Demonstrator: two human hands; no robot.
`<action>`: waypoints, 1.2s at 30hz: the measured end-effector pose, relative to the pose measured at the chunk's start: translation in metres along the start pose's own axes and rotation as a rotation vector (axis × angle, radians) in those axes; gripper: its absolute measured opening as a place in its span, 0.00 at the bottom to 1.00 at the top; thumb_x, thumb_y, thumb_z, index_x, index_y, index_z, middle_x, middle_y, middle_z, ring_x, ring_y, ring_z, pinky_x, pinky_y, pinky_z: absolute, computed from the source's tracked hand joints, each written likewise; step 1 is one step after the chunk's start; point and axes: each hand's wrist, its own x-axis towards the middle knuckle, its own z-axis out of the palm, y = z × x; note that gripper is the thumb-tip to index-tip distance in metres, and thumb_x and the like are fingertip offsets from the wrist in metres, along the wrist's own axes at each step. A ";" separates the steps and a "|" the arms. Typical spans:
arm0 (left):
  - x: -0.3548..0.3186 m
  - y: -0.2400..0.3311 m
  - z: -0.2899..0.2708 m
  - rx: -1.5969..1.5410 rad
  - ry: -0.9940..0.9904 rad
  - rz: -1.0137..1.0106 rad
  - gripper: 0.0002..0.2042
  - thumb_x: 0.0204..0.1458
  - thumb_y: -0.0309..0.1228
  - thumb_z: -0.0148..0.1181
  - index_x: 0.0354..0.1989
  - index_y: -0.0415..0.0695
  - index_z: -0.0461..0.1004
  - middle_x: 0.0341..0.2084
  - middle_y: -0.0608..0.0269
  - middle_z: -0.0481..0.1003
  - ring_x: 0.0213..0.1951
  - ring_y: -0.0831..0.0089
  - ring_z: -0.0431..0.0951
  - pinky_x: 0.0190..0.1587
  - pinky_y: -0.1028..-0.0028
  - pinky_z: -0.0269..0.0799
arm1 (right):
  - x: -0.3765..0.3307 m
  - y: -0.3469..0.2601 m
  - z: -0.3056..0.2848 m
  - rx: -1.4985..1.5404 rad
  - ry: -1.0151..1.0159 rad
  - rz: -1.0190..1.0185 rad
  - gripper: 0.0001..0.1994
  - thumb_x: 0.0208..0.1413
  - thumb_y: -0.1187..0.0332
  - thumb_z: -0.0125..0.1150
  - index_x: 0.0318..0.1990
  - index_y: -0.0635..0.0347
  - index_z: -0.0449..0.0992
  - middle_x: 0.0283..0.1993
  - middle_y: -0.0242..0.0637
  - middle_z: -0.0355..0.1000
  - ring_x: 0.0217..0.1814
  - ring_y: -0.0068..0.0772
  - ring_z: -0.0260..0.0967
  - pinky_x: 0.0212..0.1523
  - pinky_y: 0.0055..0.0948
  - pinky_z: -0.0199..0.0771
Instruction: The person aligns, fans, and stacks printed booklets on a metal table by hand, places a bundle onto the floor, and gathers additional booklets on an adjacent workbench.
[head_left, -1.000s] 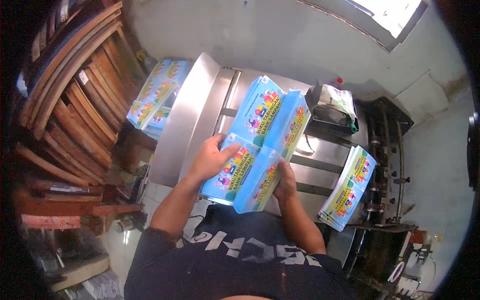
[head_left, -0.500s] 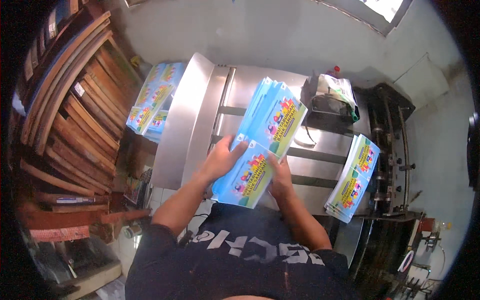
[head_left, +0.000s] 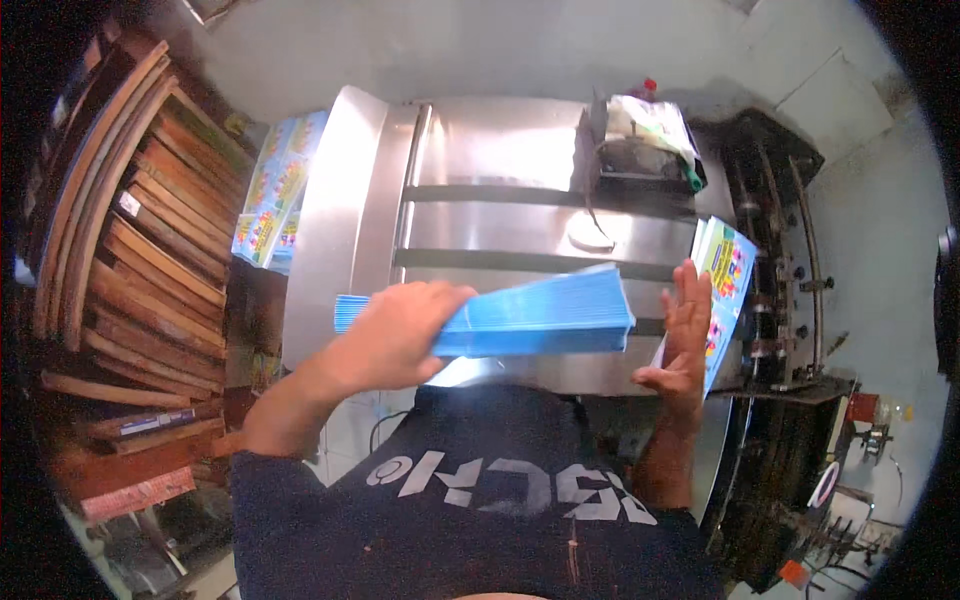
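A person stands at a steel table (head_left: 520,230), seen from above. The left hand (head_left: 395,335) has its grip clamped on one thick stack of flat blue packets (head_left: 540,318), held edge-on and level over the near edge of the table, in front of the chest. The right hand (head_left: 680,345) is open, fingers apart and upright, just beside the stack's right end; whether it touches is hard to tell. Behind that hand, a second stack of colourful printed packets (head_left: 728,275) leans at the table's right edge. A third pile of printed packets (head_left: 275,195) lies to the left of the table. At the far right of the table sits one dark tray-like holder (head_left: 640,160) with a crumpled plastic bag (head_left: 650,118) in it. Curved wooden slats (head_left: 130,240) are stacked at far left.
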 end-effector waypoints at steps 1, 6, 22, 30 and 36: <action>0.001 -0.001 0.013 0.144 -0.044 0.069 0.35 0.36 0.30 0.70 0.59 0.40 0.65 0.45 0.47 0.74 0.49 0.50 0.75 0.52 0.60 0.70 | 0.003 -0.013 -0.007 -0.233 -0.137 -0.025 0.70 0.23 0.49 0.83 0.75 0.58 0.41 0.79 0.44 0.36 0.80 0.43 0.33 0.75 0.46 0.37; 0.004 -0.005 0.047 0.166 -0.023 0.093 0.40 0.34 0.32 0.69 0.62 0.38 0.61 0.51 0.48 0.70 0.54 0.51 0.71 0.58 0.56 0.63 | -0.001 -0.044 0.055 -0.822 -0.470 -0.181 0.58 0.37 0.38 0.71 0.72 0.59 0.50 0.77 0.45 0.42 0.80 0.45 0.37 0.75 0.55 0.33; -0.076 -0.060 0.016 0.076 -0.022 -0.121 0.47 0.31 0.43 0.73 0.66 0.46 0.60 0.60 0.47 0.61 0.64 0.51 0.61 0.69 0.47 0.49 | 0.011 -0.028 0.047 -0.703 -0.513 -0.013 0.38 0.36 0.64 0.76 0.61 0.55 0.68 0.53 0.48 0.68 0.57 0.53 0.65 0.59 0.46 0.65; -0.070 -0.103 0.051 -0.503 0.224 0.035 0.45 0.31 0.28 0.76 0.64 0.47 0.61 0.56 0.53 0.66 0.60 0.60 0.67 0.64 0.63 0.61 | 0.003 -0.017 0.030 -0.625 -0.575 0.095 0.46 0.28 0.68 0.78 0.63 0.55 0.66 0.63 0.50 0.61 0.69 0.52 0.56 0.69 0.47 0.57; -0.076 -0.106 0.080 -0.846 0.396 -0.181 0.66 0.23 0.27 0.80 0.74 0.50 0.39 0.57 0.58 0.66 0.58 0.65 0.68 0.62 0.65 0.61 | -0.026 0.046 0.017 -0.036 -0.270 0.079 0.62 0.26 0.67 0.81 0.73 0.54 0.45 0.74 0.51 0.48 0.74 0.49 0.49 0.72 0.44 0.50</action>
